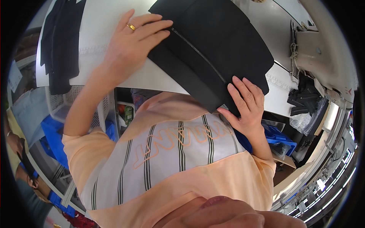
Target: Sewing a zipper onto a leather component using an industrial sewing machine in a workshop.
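A black fabric panel (228, 41) lies over the near edge of the white table, and a metal-toothed zipper (199, 53) runs slantwise across it. My left hand (131, 45), with a gold ring on one finger, rests its outstretched fingertips on the panel by the zipper's upper end. Beside the lower end, my right hand (247, 102) lies on the panel with its fingers extended. Its thumb reaches to the corner nearest my body, next to a small grey patch. Neither hand visibly grips anything.
More black fabric pieces (62, 41) hang over the table's left end, above a white plastic basket (62, 102). A sewing machine (323, 49) stands at right, near bundled black strips (304, 95). Another person's hand (15, 144) shows at far left.
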{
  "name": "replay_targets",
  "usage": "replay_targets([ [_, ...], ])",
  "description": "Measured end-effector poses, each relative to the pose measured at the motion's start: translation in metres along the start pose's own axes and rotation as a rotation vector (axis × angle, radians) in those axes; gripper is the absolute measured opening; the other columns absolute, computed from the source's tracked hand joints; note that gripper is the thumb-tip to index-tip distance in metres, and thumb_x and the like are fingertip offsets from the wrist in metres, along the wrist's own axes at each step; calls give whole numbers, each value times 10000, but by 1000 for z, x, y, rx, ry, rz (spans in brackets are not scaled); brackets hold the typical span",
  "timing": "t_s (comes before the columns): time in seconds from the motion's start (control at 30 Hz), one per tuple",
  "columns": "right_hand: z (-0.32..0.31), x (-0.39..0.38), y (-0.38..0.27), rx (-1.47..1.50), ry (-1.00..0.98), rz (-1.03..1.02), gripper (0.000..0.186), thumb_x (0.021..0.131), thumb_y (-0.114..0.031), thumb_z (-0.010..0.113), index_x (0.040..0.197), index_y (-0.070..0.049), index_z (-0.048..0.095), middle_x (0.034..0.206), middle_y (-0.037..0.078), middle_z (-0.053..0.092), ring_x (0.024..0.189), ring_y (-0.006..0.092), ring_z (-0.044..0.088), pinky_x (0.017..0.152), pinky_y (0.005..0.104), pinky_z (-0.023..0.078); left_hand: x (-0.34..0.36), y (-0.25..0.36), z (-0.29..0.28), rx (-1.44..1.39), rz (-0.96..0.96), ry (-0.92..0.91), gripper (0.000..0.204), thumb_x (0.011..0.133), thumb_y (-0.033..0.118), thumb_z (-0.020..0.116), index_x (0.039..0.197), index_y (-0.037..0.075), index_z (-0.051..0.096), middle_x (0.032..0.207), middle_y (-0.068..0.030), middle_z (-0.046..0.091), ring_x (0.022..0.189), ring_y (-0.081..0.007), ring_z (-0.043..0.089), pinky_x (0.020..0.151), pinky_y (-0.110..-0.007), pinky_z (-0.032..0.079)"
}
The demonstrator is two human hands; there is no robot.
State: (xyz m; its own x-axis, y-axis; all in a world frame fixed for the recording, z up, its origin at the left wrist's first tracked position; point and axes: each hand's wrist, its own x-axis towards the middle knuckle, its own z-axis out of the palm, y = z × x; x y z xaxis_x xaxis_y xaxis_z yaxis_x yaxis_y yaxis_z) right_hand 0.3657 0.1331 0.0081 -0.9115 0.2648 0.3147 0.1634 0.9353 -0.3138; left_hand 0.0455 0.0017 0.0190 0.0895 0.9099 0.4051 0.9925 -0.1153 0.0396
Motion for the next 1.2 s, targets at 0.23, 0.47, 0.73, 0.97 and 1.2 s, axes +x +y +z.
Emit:
replay_targets([
  [0.23, 8, -5, -6, -17, 21, -22, 583, 712, -309, 777, 1244, -121, 628, 1322, 69, 589, 1210, 274, 512, 1030, 439, 349, -7, 32, 7, -127, -22, 43, 299, 721, 57, 742, 1009, 134, 715, 1186, 0, 667, 1066, -174, 615, 1064, -460, 340],
  [0.47, 14, -10, -3, -31, 67, -72, 516, 686, -100, 681, 1193, -196, 671, 1297, 49, 615, 1204, 246, 531, 1058, 423, 337, -8, 29, 10, -122, -11, 54, 279, 724, 95, 763, 995, 142, 718, 1183, -2, 669, 1051, -177, 622, 1069, -456, 332],
  [0.73, 10, -7, -4, 1, 57, -58, 556, 653, -30, 596, 1177, -195, 683, 1295, 51, 618, 1192, 249, 540, 1041, 415, 354, -2, 21, 6, -195, -33, 44, 311, 755, 162, 765, 1059, 153, 698, 1254, -15, 628, 1156, -205, 579, 1107, -488, 282],
  [0.97, 8, -6, -4, 21, 51, -49, 531, 681, -26, 601, 1182, -186, 681, 1298, 52, 615, 1192, 246, 541, 1035, 412, 359, 10, -4, 4, -220, -84, -130, 462, 820, 206, 712, 1260, 156, 583, 1355, -6, 545, 1190, -232, 552, 1124, -501, 296],
  [1.2, 5, -3, -4, 68, 63, -39, 424, 747, -70, 651, 1170, -95, 672, 1247, 69, 647, 1185, 254, 570, 1023, 423, 388, 14, -13, -4, -139, -10, -181, 389, 867, 195, 666, 1245, 123, 606, 1291, -4, 595, 1166, -213, 566, 1107, -488, 328],
])
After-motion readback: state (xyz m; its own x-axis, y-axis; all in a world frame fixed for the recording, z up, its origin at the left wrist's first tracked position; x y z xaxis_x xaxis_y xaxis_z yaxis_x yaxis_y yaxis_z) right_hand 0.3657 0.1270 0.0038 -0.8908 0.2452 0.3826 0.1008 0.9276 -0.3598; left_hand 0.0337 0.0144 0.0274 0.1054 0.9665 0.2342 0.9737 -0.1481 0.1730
